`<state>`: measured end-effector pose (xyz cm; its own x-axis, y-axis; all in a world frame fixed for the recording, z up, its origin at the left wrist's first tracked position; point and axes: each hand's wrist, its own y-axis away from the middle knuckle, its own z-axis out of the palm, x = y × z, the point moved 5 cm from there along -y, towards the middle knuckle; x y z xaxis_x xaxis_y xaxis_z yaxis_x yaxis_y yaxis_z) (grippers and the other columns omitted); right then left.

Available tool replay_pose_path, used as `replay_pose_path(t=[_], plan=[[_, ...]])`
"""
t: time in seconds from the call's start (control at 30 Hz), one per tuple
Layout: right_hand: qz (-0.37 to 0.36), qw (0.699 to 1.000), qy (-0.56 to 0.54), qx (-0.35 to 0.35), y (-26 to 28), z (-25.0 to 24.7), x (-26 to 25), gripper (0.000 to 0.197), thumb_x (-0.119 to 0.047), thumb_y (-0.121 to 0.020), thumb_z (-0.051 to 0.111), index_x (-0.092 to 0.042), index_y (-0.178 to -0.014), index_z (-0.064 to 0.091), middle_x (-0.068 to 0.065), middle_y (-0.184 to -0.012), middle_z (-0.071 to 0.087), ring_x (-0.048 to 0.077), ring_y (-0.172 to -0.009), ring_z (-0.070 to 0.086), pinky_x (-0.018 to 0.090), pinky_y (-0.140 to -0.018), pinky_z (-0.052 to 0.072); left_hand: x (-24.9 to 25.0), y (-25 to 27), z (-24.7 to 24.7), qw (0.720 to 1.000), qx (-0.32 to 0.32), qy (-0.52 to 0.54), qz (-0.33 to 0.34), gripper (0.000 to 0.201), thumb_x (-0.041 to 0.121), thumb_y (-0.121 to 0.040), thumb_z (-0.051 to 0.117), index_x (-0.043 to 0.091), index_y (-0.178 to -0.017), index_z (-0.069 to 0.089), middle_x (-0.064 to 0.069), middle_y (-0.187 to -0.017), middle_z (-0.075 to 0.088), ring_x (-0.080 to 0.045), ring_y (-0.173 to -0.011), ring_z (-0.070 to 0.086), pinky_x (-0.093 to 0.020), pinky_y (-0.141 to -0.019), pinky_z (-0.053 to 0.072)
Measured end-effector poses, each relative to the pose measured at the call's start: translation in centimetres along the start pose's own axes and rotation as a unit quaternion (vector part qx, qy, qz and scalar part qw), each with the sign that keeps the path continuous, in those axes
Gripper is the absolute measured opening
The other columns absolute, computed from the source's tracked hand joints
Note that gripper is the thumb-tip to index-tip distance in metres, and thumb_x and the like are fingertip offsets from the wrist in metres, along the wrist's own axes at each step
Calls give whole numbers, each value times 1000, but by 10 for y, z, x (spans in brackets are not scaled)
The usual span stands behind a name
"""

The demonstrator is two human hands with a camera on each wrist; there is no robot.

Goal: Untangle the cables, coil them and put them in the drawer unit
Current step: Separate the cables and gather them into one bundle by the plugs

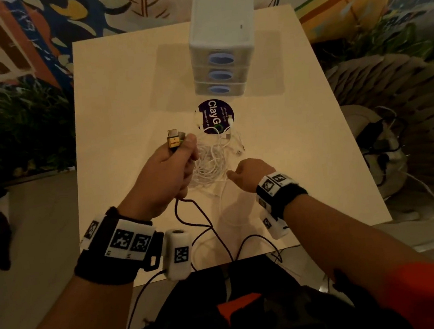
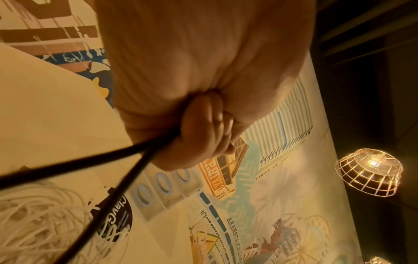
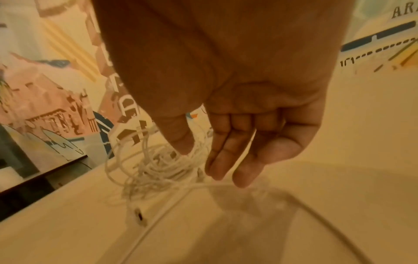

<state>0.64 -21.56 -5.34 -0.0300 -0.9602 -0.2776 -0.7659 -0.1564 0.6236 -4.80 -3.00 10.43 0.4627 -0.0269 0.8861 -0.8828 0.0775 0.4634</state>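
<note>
left hand (image 1: 167,173) gripping one black cable (image 1: 206,227), two plugs (image 1: 174,139), three drawers (image 1: 222,74)

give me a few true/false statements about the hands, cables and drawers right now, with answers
1. The left hand grips the black cable. True.
2. The right hand holds a gold plug. False: its fingers are relaxed, over the white cables; the left hand holds the gold plug.
3. The drawer unit has one drawer pulled out. False: all three look closed.
4. The white cables lie in a tangle on the table. True.
5. The black cable is coiled. False: it trails loose off the table's near edge.
</note>
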Motion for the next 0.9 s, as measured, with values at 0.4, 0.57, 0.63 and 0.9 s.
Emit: replay_pose_path(t=[0.4, 0.57, 0.63, 0.9], plan=[[6, 995, -93, 30, -13, 6, 8, 37, -42, -99, 55, -8, -111, 65, 11, -109, 68, 32, -103, 62, 37, -85, 49, -14, 2, -10, 1000, -6, -16, -1, 36, 37, -109, 41, 11, -89, 55, 5, -55, 27, -9, -44, 18, -21, -43, 17], [-39, 961, -263, 75, 12, -10, 25, 22, -41, -101, 56, -20, -105, 62, -6, -86, 78, 12, -81, 72, 36, -83, 57, -22, -1, -13, 1000, 4, -26, -10, 35, 37, -109, 41, 8, -93, 55, 6, -55, 28, -8, -43, 19, -20, -42, 20], [-50, 952, -286, 98, 22, -18, 31, 20, -42, -100, 57, -22, -103, 63, -8, -79, 77, 9, -75, 72, 33, -77, 56, -26, -4, -9, 999, 5, -33, -18, 34, 36, -109, 42, 10, -92, 56, 5, -56, 28, -8, -43, 19, -20, -41, 21], [103, 962, -215, 134, -2, -23, 133, 27, -47, -94, 63, -23, -105, 68, 3, -98, 77, 26, -98, 70, 41, -90, 56, -37, -6, 0, 997, 1, -71, -29, 35, 39, -108, 45, 11, -92, 58, 2, -59, 29, -10, -44, 21, -21, -42, 23]])
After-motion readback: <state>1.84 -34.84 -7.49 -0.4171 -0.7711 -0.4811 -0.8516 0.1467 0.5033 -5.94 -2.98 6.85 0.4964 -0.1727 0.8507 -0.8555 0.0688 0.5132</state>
